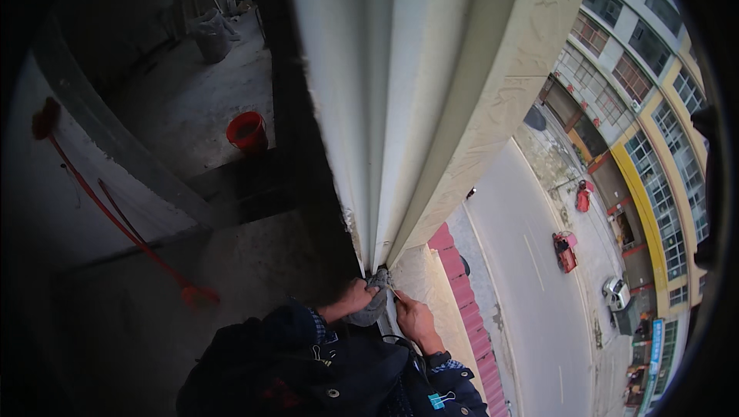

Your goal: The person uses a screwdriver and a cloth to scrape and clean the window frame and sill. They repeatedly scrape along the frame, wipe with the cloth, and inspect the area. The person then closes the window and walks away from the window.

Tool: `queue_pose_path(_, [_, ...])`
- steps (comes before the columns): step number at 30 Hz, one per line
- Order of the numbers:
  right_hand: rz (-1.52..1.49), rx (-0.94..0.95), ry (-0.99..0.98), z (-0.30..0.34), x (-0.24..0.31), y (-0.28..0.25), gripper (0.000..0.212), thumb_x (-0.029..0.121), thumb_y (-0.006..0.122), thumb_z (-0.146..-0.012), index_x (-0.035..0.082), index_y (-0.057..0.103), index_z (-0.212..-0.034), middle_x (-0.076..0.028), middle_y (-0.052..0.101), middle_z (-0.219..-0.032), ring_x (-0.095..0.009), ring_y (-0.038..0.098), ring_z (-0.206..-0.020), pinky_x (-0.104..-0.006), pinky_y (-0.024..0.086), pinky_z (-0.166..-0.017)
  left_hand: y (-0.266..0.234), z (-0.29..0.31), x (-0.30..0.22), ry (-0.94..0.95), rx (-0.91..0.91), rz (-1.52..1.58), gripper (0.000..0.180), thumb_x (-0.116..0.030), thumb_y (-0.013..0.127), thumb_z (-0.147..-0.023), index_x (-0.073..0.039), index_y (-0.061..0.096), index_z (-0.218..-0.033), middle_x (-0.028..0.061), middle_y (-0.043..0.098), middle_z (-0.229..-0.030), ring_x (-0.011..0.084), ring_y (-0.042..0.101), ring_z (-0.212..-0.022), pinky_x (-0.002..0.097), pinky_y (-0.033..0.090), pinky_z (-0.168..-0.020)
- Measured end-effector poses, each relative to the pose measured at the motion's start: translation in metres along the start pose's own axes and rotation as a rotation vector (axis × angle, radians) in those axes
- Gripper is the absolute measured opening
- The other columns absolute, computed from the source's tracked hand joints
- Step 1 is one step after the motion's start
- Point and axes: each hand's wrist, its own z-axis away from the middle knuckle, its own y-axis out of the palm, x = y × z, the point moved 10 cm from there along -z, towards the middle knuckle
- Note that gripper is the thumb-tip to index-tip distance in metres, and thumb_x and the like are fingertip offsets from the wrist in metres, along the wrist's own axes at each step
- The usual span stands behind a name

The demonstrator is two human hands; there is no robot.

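At the foot of a tall pale window frame (381, 147), my left hand (352, 299) is closed on a bunched grey cloth (372, 309). The cloth lies against the frame's lower corner and over the sill track. Just right of it, on the street side, my right hand (416, 322) is closed around a thin, light-coloured stick-like tool (395, 291). Its tip points toward the corner beside the cloth; I cannot make out what kind of tool it is. Both forearms, in dark sleeves with checked cuffs, reach in from below.
Inside, to the left, are a red bucket (248, 133), a grey sack (214, 35) and a red-handled broom (108, 213). Outside, far below, a road (531, 263) carries red vehicles and a silver car (616, 294). A red corrugated roof edge (462, 294) runs below the sill.
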Motion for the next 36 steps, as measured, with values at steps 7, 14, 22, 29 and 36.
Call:
queue_pose_path(7, [-0.210,-0.117,-0.175,0.003,-0.020,0.014,0.035,0.018,0.060,-0.100,0.005,0.069,-0.131,-0.033,0.068,-0.090,-0.044,0.074,-0.087,-0.0440,0.057,-0.073,-0.001,-0.006,-0.015,0.215,-0.133,0.045,0.057,-0.050,0.059,-0.097,0.004,0.075,-0.098,0.0281,0.073,-0.096,0.0434,0.072,-0.092,0.0501,0.056,-0.082])
queue_pose_path(14, [-0.265,-0.134,-0.165,0.095,-0.087,-0.006,0.034,0.012,0.057,-0.104,0.001,0.065,-0.135,-0.008,0.066,-0.080,-0.011,0.059,-0.072,-0.0298,0.052,-0.070,0.058,0.073,-0.074,0.452,-0.254,0.251,0.051,-0.043,0.064,-0.095,0.005,0.068,-0.081,0.0296,0.066,-0.080,0.0423,0.069,-0.076,0.0501,0.052,-0.067])
queue_pose_path(22, [-0.354,-0.239,-0.173,0.167,-0.110,-0.037,0.036,0.008,0.061,-0.101,0.001,0.065,-0.136,-0.017,0.067,-0.071,-0.020,0.069,-0.066,-0.0353,0.054,-0.065,0.081,0.139,-0.134,0.605,-0.250,0.402,0.054,-0.044,0.063,-0.096,0.005,0.060,-0.076,0.0240,0.055,-0.066,0.0289,0.054,-0.059,0.0472,0.043,-0.059])
queue_pose_path(29, [-0.549,-0.166,-0.249,0.180,-0.196,-0.055,0.038,0.008,0.058,-0.104,0.006,0.063,-0.141,-0.010,0.066,-0.080,-0.015,0.063,-0.071,-0.0296,0.052,-0.071,0.129,0.129,-0.151,0.739,0.050,0.411,0.041,-0.023,0.076,-0.088,0.003,0.054,-0.067,0.0146,0.047,-0.058,0.0098,0.042,-0.055,0.0356,0.038,-0.049])
queue_pose_path(36, [-0.614,-0.002,-0.086,0.176,-0.228,-0.001,0.037,0.018,0.054,-0.107,0.018,0.063,-0.143,-0.006,0.058,-0.069,-0.015,0.055,-0.064,-0.0320,0.051,-0.068,0.106,0.086,0.034,0.184,0.022,0.677,0.030,-0.023,0.069,-0.092,0.005,0.069,-0.080,0.0058,0.065,-0.070,0.0100,0.060,-0.070,0.0313,0.047,-0.063])
